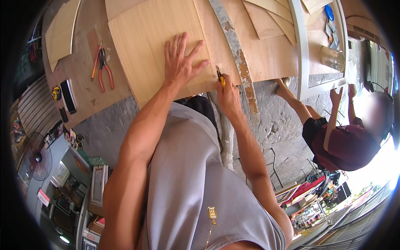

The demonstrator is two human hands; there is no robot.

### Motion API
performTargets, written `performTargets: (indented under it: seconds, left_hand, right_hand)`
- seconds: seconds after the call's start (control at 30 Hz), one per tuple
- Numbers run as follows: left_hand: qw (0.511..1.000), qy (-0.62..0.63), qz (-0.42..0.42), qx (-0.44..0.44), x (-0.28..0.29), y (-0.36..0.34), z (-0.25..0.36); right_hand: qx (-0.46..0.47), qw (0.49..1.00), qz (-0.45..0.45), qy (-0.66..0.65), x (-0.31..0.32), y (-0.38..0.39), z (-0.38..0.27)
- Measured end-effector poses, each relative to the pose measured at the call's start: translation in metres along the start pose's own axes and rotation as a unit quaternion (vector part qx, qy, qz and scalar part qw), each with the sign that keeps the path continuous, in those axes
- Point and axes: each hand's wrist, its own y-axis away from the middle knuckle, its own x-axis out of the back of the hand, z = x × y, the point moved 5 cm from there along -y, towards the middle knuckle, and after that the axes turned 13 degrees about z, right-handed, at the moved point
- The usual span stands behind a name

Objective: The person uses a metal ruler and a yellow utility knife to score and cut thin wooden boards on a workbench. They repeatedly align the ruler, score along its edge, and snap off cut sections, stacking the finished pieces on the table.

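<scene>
My left hand (182, 61) lies flat with spread fingers on a pale wood-grain panel (141, 46) at the table's near edge. Just right of it, my right hand (228, 92) is wrapped round a yellow and black utility knife (223, 80). The knife's blade points away from me, beside the panel's right edge; whether it touches the wood I cannot tell. Farther right, a long paint-worn straight strip (238, 54) runs across the table and sticks out past its near edge.
Left on the table (79, 89) lie pliers (105, 71), a pencil (96, 62), a phone (68, 96) and a tape measure (56, 93). Rightward are thin wood sheets (271, 21), a white frame (301, 46) and a glass jar (332, 58). Another person (341, 141) stands by the frame.
</scene>
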Motion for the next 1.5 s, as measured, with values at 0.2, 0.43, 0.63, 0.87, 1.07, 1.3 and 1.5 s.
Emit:
performTargets:
  seconds: [0.2,0.43,0.63,0.87,1.07,1.3,1.5]
  left_hand:
    - [1.0,-0.018,-0.009,0.001,-0.002,-0.001,-0.001]
    - [1.0,-0.029,-0.011,-0.003,-0.005,0.003,-0.001]
    - [0.999,-0.043,-0.02,-0.016,-0.006,0.005,0.002]
    - [0.999,-0.038,-0.024,-0.004,0.002,0.031,0.022]
    - [0.999,-0.037,-0.02,-0.005,0.002,0.037,0.027]
    - [0.998,-0.034,-0.044,0.024,0.002,0.038,0.026]
    - [0.996,-0.041,-0.07,0.024,0.003,0.037,0.026]
  right_hand:
    - [0.014,1.0,0.009,0.017,-0.007,0.01,-0.005]
    - [-0.005,1.0,-0.026,0.015,-0.006,0.007,-0.009]
    - [-0.016,0.998,-0.046,0.039,-0.005,0.008,-0.009]
    - [-0.026,0.998,-0.052,0.033,0.005,0.034,0.002]
    - [-0.051,0.991,-0.097,0.076,0.006,0.039,0.005]
    - [-0.045,0.988,-0.115,0.09,0.005,0.039,0.006]
    - [-0.027,0.991,-0.102,0.078,0.005,0.044,0.009]
